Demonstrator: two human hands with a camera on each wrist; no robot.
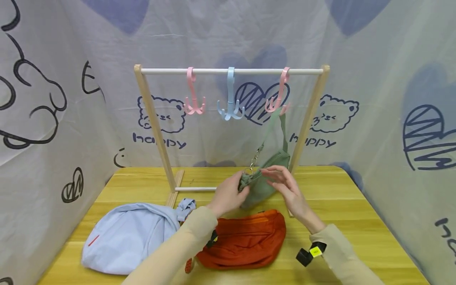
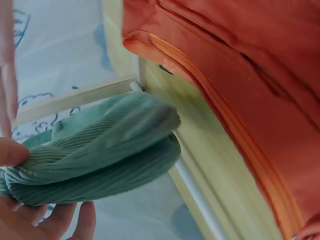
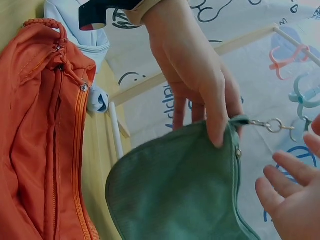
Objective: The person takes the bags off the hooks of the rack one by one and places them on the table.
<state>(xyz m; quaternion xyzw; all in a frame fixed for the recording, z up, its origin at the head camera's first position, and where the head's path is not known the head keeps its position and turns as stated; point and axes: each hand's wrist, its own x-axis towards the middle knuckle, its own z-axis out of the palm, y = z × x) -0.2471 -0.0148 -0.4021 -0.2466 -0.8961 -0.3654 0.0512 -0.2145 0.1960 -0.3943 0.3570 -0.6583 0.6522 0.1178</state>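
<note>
A green shoulder bag point(image 1: 265, 188) tilts in front of the rack, its ribbed side showing in the left wrist view. Its strap point(image 1: 284, 132) runs up to the prongs of the right pink hook point(image 1: 279, 95). My left hand point(image 1: 228, 194) pinches the bag's left end between thumb and fingers, just below the metal chain point(image 1: 254, 158). My right hand point(image 1: 286, 190) is held beside the bag's upper edge, fingers loosely bent and apart; in the right wrist view this hand point(image 3: 295, 195) has nothing between its fingers.
A wooden rack with a white bar point(image 1: 160, 71) also carries another pink hook point(image 1: 194, 95) and a blue hook point(image 1: 230, 97). An orange-red bag point(image 1: 249, 241) lies in front on the wooden table point(image 1: 356, 221). To its left lies a pale blue bag point(image 1: 128, 237). Printed cloth surrounds the table.
</note>
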